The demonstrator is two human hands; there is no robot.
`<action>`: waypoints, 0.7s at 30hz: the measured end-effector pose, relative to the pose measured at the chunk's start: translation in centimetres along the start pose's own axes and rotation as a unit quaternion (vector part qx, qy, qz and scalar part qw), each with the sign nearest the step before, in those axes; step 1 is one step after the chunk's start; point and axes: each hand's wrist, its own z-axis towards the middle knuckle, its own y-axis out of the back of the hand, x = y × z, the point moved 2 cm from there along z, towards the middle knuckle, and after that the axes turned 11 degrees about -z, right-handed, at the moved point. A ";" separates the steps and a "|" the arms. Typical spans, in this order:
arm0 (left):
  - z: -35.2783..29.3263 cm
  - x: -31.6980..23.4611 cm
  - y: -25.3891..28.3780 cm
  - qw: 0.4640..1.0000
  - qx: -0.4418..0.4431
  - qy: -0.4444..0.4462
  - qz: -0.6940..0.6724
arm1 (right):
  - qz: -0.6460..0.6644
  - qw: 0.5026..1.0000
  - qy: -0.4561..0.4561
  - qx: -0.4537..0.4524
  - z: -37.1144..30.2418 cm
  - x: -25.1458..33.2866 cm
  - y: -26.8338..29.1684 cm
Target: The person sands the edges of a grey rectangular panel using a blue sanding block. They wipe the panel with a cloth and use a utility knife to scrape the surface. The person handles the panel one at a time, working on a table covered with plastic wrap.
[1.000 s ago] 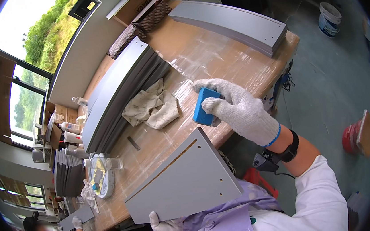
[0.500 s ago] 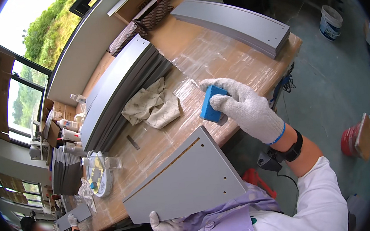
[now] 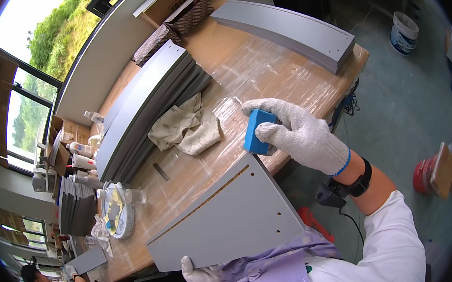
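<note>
Passable across the wrapped tabletop (image 3: 251, 68) between the crumpled cloth (image 3: 187, 131) and the far panel stack (image 3: 286, 29); blocked leftward by the long curved stack (image 3: 141, 103), and nearer by the held gray panel (image 3: 228, 217).

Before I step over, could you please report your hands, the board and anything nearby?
Right hand gripping blue block. Left hand holding gray board at near edge. Crumpled cloth on table, beyond board.
</note>
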 end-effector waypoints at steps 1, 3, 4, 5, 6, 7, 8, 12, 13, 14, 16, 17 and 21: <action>0.2 -0.2 0.1 1.000 0.000 0.004 -0.001 | -0.086 0.996 0.004 -0.031 0.0 -0.4 0.3; 0.5 0.4 0.4 1.000 -0.023 0.005 -0.014 | -0.263 0.961 0.014 -0.083 0.1 -1.9 1.1; 1.1 0.7 0.4 0.999 -0.043 0.005 -0.021 | -0.211 0.970 0.002 -0.120 0.0 -3.1 1.8; 1.4 1.1 0.8 0.997 -0.068 0.000 -0.029 | -0.157 0.976 -0.012 -0.151 -0.2 -5.0 2.3; 1.8 1.2 1.6 0.997 -0.073 0.011 -0.027 | -0.104 0.977 -0.027 -0.183 -0.5 -6.3 2.7; 2.4 1.3 2.7 0.996 -0.078 0.022 -0.024 | -0.049 0.976 -0.029 -0.213 -0.9 -6.8 2.8; 3.1 1.5 3.6 0.996 -0.082 0.038 -0.020 | -0.087 0.975 -0.022 -0.202 -1.2 -7.9 3.1; 3.9 2.4 5.0 0.991 -0.128 0.038 0.016 | -0.178 0.970 -0.005 -0.163 -1.9 -12.2 2.4; 3.9 2.5 5.6 0.992 -0.115 0.037 0.018 | -0.180 0.969 -0.013 -0.167 -1.9 -12.4 2.3; 3.8 2.5 5.9 0.992 -0.120 0.038 0.014 | -0.179 0.969 -0.022 -0.168 -1.7 -12.8 2.0; 3.9 2.6 6.1 0.991 -0.128 0.039 0.006 | -0.214 0.963 -0.006 -0.165 -0.9 -12.7 1.6; 4.1 2.6 6.4 0.990 -0.133 0.045 -0.016 | -0.230 0.959 0.003 -0.164 -0.4 -12.5 1.4; 3.9 2.8 6.5 0.992 -0.119 0.038 -0.026 | -0.336 0.930 0.048 -0.141 0.1 -11.7 0.4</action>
